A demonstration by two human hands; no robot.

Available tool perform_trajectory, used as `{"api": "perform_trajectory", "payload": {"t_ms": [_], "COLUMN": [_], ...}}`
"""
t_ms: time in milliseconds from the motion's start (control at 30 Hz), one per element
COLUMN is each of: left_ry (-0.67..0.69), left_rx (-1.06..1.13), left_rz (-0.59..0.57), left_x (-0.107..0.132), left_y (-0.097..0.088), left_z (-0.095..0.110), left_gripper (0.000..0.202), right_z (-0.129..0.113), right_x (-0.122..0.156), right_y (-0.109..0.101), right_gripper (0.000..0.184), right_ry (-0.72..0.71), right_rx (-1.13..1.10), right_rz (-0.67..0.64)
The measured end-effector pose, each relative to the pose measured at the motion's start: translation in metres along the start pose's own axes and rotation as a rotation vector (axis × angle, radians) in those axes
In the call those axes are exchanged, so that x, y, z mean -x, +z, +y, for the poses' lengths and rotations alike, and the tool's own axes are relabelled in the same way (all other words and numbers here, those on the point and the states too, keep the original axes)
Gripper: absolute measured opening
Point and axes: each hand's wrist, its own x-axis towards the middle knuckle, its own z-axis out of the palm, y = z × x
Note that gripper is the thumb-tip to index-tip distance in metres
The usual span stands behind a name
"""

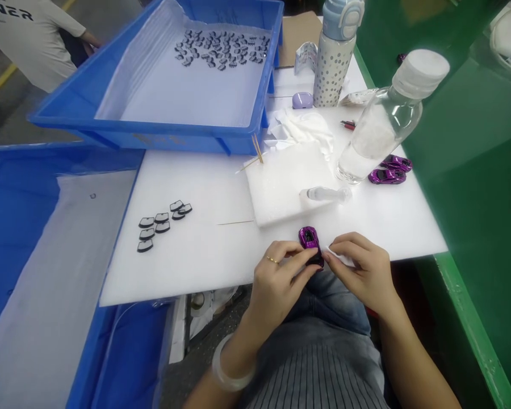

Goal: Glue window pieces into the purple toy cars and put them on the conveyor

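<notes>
A purple toy car [309, 237] is pinched between the thumb and fingers of my left hand [281, 278], at the front edge of the white board. My right hand [364, 267] is closed on a piece of white tissue [343, 257], its thumb and fingertips right beside the car. The fingers hide the near end of the car. Just beyond the hands lies a white foam pad [285, 179] with a small clear tube [323, 194] on it and several toothpicks [258, 150] stuck in its far left corner.
Several dark-rimmed window pieces [154, 225] lie on the board's left. A blue tray [166, 133] holds many small parts. At right stand a clear bottle [378, 133], a dotted flask [333, 65] and more purple cars [387, 176]. A person [29, 40] is at far left.
</notes>
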Motion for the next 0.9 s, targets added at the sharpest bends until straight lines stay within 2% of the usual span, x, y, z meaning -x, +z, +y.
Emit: {"api": "perform_trajectory", "payload": {"t_ms": [167, 300, 433, 500, 567, 667, 733, 800, 900], "left_ry": [-0.09, -0.107, -0.123, -0.141, -0.147, -0.141, -0.134, -0.123, -0.098], "left_rx": [0.02, 0.002, 0.024, 0.056, 0.058, 0.029, 0.01, -0.009, -0.043], "left_rz": [-0.016, -0.027, -0.113, -0.202, -0.25, -0.216, -0.187, -0.173, -0.123], "left_x": [-0.001, -0.002, -0.003, -0.004, -0.004, -0.003, -0.003, -0.002, -0.001], "left_y": [-0.002, -0.001, -0.007, -0.011, -0.014, -0.013, -0.011, -0.008, -0.001], "left_z": [0.0, 0.0, -0.004, -0.005, -0.006, -0.004, -0.003, -0.002, -0.001], "left_gripper": [0.023, 0.021, 0.025, 0.035, 0.045, 0.047, 0.047, 0.046, 0.044], "right_z": [-0.001, -0.004, -0.003, -0.001, -0.002, -0.007, -0.009, -0.006, 0.008], "right_x": [0.001, -0.001, -0.005, -0.004, -0.001, 0.006, 0.009, 0.007, -0.007], "right_y": [0.001, 0.0, -0.007, -0.007, -0.003, 0.01, 0.012, 0.003, -0.026], "right_gripper": [0.002, 0.004, 0.005, 0.004, 0.013, 0.022, 0.02, 0.011, 0.005], "right_ry": [0.015, 0.057, 0.068, -0.009, -0.146, -0.304, -0.295, -0.227, -0.137], "right_rx": [0.026, 0.039, 0.033, 0.049, 0.11, 0.202, 0.23, 0.259, 0.324], "right_rz": [-0.04, -0.081, -0.168, -0.099, 0.011, 0.024, 0.01, 0.023, 0.083]}}
